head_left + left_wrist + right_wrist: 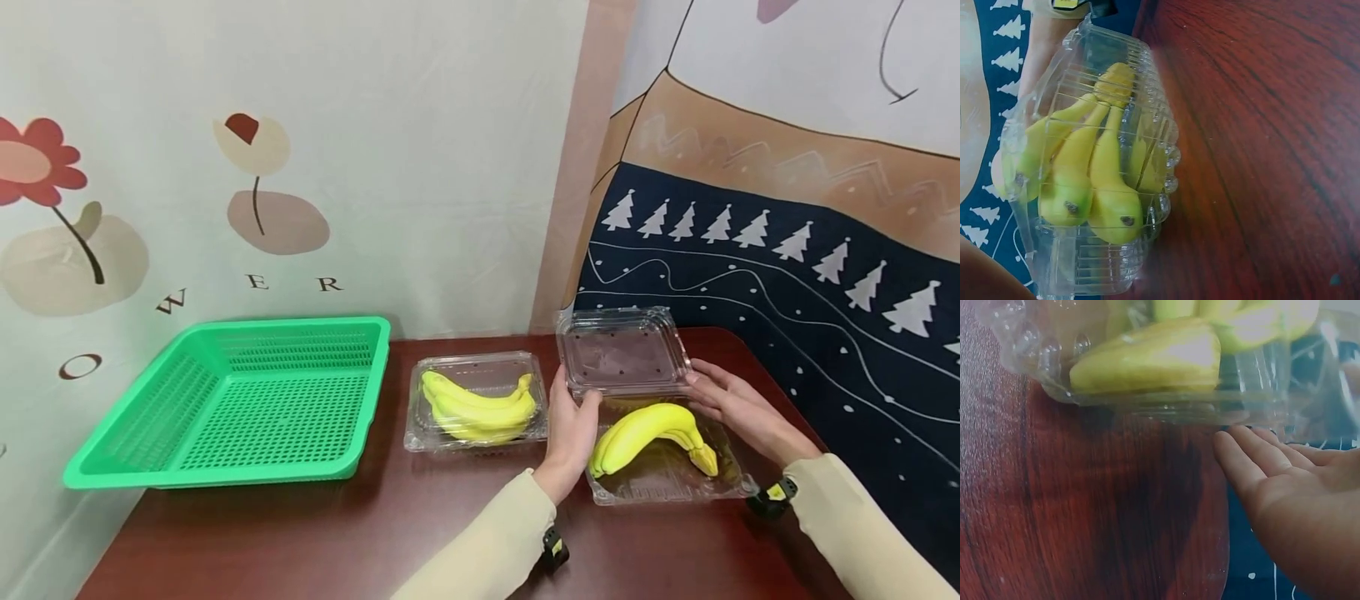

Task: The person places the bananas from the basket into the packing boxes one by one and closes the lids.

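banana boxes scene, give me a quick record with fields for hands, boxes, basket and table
left hand: left hand with straight fingers against the left side of the open clamshell box
right hand: right hand with straight fingers touching the right side of the same box, by the hinge
open box: holds a banana bunch; its lid stands raised behind
closed box: second clamshell box, lid down, bananas inside, left of the open one
basket: green basket at the left, nothing visible in it
table: dark red wooden table
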Action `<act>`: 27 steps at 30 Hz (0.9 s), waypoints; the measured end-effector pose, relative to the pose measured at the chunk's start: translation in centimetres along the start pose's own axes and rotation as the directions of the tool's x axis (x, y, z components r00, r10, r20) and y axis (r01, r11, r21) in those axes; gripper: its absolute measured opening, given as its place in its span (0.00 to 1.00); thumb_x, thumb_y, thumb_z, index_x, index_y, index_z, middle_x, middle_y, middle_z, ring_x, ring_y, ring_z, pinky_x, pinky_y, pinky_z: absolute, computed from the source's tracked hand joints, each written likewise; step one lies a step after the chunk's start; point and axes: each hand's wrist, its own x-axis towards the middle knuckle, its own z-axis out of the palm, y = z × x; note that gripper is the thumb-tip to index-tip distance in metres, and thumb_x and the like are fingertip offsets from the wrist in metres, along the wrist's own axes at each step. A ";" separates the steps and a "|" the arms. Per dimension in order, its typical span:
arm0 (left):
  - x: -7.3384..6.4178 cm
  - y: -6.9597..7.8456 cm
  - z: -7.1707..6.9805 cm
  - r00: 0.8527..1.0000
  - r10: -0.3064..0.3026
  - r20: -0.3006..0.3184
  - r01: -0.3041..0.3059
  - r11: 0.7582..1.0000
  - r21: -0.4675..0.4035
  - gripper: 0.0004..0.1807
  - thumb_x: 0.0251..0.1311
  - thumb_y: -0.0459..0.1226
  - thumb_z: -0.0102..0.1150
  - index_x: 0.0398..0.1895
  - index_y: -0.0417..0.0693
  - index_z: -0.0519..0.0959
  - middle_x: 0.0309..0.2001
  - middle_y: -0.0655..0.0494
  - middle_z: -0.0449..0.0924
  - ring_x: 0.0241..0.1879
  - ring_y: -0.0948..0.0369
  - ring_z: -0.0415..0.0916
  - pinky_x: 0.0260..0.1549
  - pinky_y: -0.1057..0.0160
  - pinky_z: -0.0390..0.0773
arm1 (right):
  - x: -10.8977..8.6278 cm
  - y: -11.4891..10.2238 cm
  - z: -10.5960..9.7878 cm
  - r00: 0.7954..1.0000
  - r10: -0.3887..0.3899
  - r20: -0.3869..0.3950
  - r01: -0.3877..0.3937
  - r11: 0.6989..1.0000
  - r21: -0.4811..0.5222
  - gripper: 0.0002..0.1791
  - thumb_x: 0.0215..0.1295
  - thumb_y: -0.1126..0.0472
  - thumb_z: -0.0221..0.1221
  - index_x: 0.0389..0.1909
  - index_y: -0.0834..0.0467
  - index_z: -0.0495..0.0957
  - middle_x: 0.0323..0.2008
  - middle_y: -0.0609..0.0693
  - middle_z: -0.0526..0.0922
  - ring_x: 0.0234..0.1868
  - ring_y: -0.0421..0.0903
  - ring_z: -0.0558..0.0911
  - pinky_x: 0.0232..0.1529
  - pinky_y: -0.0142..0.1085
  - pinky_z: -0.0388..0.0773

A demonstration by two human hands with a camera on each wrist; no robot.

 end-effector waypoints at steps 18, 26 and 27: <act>0.6 1.3 0.4 1.000 0.009 -0.029 -0.006 0.995 0.102 0.46 0.63 0.37 0.59 0.82 0.37 0.50 0.55 0.50 0.59 0.61 0.53 0.64 0.63 0.54 0.67 | -0.8 -1.1 -1.1 0.997 -0.076 -0.026 0.077 0.996 0.053 0.40 0.84 0.52 0.47 0.80 0.72 0.40 0.59 0.36 0.75 0.57 0.29 0.81 0.55 0.25 0.78; 1.1 1.5 0.0 0.996 0.081 -0.023 -0.074 0.971 0.228 0.43 0.63 0.38 0.57 0.80 0.32 0.56 0.68 0.40 0.63 0.69 0.47 0.64 0.70 0.49 0.65 | -0.9 -1.7 -1.1 0.992 -0.129 -0.014 0.130 0.986 0.108 0.38 0.84 0.56 0.46 0.79 0.75 0.41 0.59 0.32 0.77 0.57 0.29 0.81 0.54 0.24 0.78; 1.1 1.5 -0.1 0.997 0.073 -0.015 -0.067 0.969 0.238 0.43 0.64 0.39 0.57 0.80 0.33 0.55 0.71 0.39 0.62 0.72 0.46 0.62 0.71 0.49 0.64 | -0.9 -1.7 -1.1 0.991 -0.134 -0.010 0.134 0.985 0.105 0.38 0.84 0.56 0.45 0.79 0.75 0.41 0.60 0.33 0.76 0.58 0.29 0.80 0.55 0.24 0.78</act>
